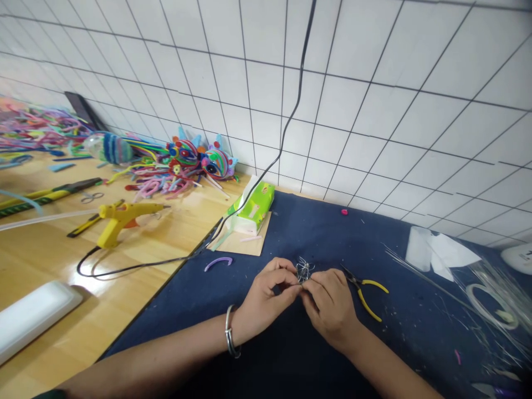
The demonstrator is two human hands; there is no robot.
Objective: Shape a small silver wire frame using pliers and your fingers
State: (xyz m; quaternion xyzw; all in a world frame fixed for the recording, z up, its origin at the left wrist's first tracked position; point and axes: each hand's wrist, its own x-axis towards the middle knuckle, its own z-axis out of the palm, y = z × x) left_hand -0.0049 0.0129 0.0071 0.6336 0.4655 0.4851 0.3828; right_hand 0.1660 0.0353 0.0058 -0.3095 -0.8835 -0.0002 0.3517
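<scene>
Both of my hands meet over a dark blue cloth (316, 238) and pinch a small tangle of thin silver wire (303, 270). My left hand (266, 296), with a silver bangle at the wrist, grips the wire piece from the left with curled fingers. Pressed against it from the right is my right hand (331, 305), its fingers closed on the same piece. Yellow-handled pliers (366, 291) lie on the cloth just right of my right hand, untouched.
A yellow glue gun (118, 219) with a black cord lies on the wooden table at left. Behind it are colourful pipe-cleaner figures (195, 158). A green tissue pack (253, 208), a purple pipe-cleaner bit (218, 262), clear plastic and loose wires (477, 277) surround the hands.
</scene>
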